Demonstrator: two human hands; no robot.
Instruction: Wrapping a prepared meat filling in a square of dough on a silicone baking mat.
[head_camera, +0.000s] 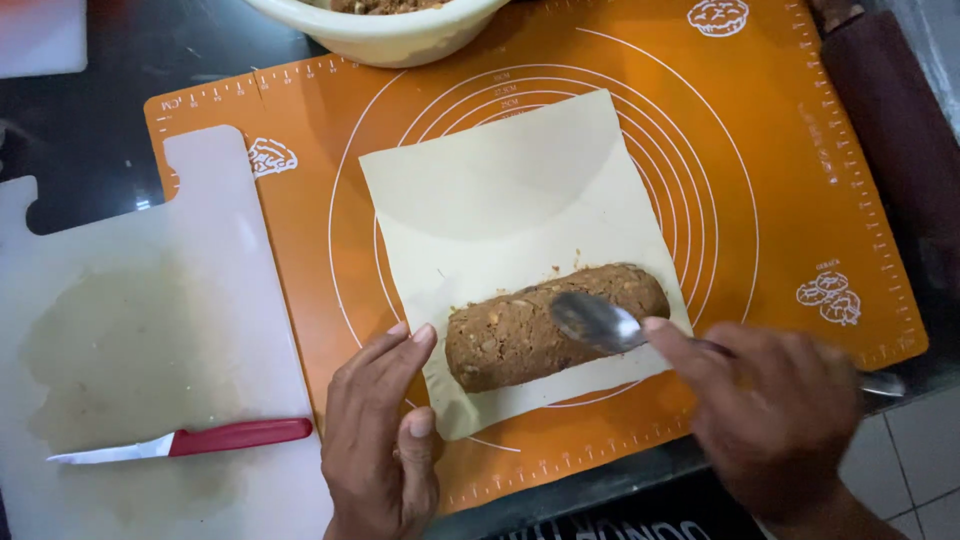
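Right hand (775, 410) grips a metal spoon (600, 322) on the brown filling log (520, 335); open left hand (385, 440) steadies the pastry sheet (500, 200).

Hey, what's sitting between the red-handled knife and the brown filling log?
In the head view, the left hand lies between the knife and the filling log, its fingers pressing the pale wrapper sheet.

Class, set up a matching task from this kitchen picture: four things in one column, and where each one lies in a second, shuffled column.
1 spoon
2 knife
3 bowl
4 pastry sheet

a on the white board
b at the top edge
c on the brown filling
d on the orange mat

Pairs: 1-c, 2-a, 3-b, 4-d
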